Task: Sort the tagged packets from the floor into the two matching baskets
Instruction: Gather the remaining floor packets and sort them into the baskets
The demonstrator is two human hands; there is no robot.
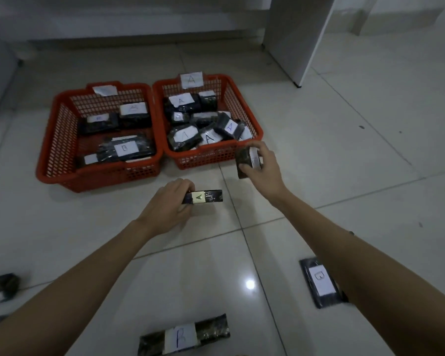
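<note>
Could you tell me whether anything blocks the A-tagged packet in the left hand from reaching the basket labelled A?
Nothing visible does. The left hand holds the A-tagged packet just before the A basket, whose top is open; only bare floor lies between.

The two baskets (100,173) (203,158) are red-orange with a grid pattern of small holes. The packets (183,335) are black and glossy, each with a white tag (321,282); one packet (203,197) has a pale yellow tag. The floor (344,150) is light grey tiles with darker lines.
</note>
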